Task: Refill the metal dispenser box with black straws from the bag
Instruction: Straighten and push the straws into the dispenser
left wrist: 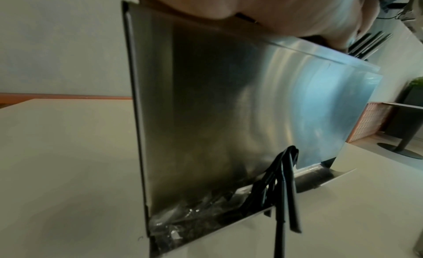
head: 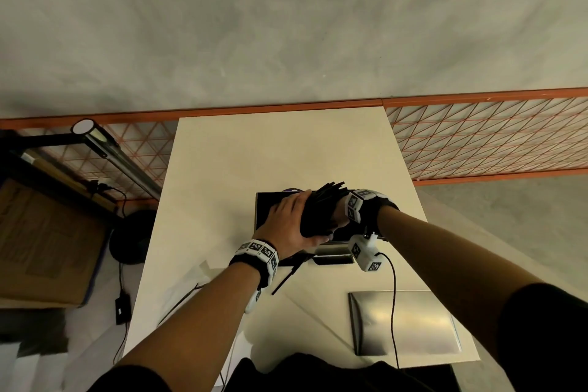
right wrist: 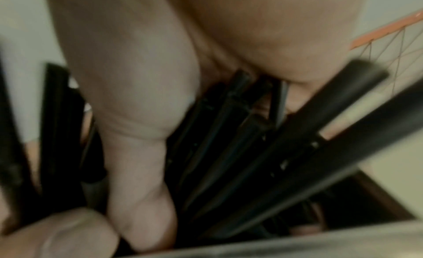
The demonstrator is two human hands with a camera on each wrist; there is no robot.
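Note:
The metal dispenser box [head: 264, 205] stands open-topped mid-table, its front tray [head: 334, 257] facing me. Just above the opening, both hands hold a bundle of black straws [head: 321, 210] tilted up to the right. My left hand [head: 296, 219] lies along the bundle's left side with the thumb hooked under it. My right hand [head: 340, 215] grips the other side and is mostly hidden; its fingers [right wrist: 137, 117] wrap the straws [right wrist: 251, 153]. From the left wrist, the box's steel wall [left wrist: 228, 117] fills the view and a few straws [left wrist: 283, 186] hang out of its tray.
One loose straw [head: 286, 277] lies on the white table [head: 254, 153] in front of the box. The flat metal lid [head: 404, 325] rests near the front right corner. Clear plastic [head: 203, 267] lies at the left edge. An orange mesh rail [head: 477, 137] runs behind.

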